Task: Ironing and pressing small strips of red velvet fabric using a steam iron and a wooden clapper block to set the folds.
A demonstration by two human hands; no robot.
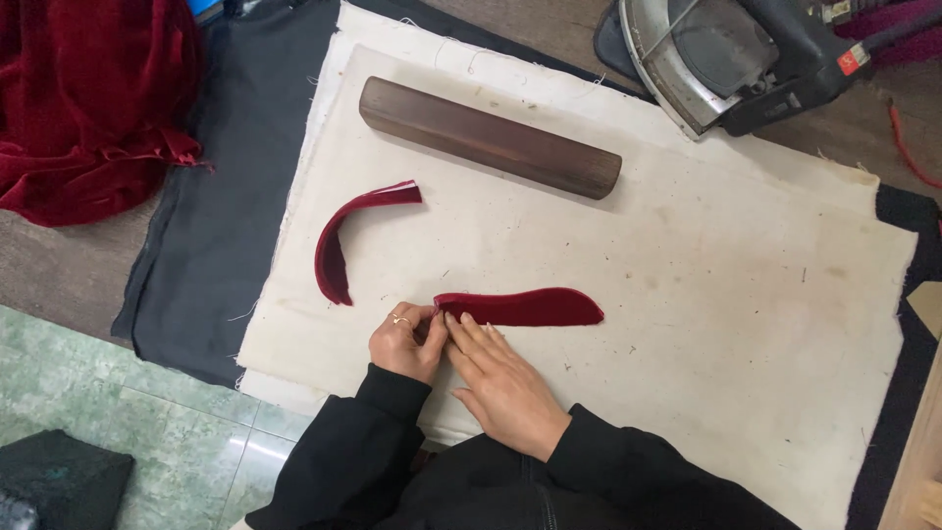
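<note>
- Left hand (405, 344) is curling closed, its fingers (424, 316) pinching the left end of the flat dark-red velvet strip (525, 307); the pinch is pinning that end so the piece is not sliding on the cloth.
- Right hand (502, 383) is lying beside it, fingers (463, 327) extended and pressing flat on the same end of the strip, gripping nothing (more a smoothing press than a hold).
- The strip is lying flat on the cream pressing cloth (687, 294), just in front of the person, its long part running off to the right of both hands.
- A second velvet strip (339, 236) is sitting apart to the upper left, standing on edge and curling, not touched by either hand.
- A dark wooden block (488, 135) is resting diagonally beyond both strips, near but out of the way.
- An iron (716, 59) is parked at the top right, partly off the cloth.
- A heap of red velvet (88, 98) is bunching at the top left, well apart from the hands, beside a dark fabric layer (216, 216) spreading under the cream cloth.
</note>
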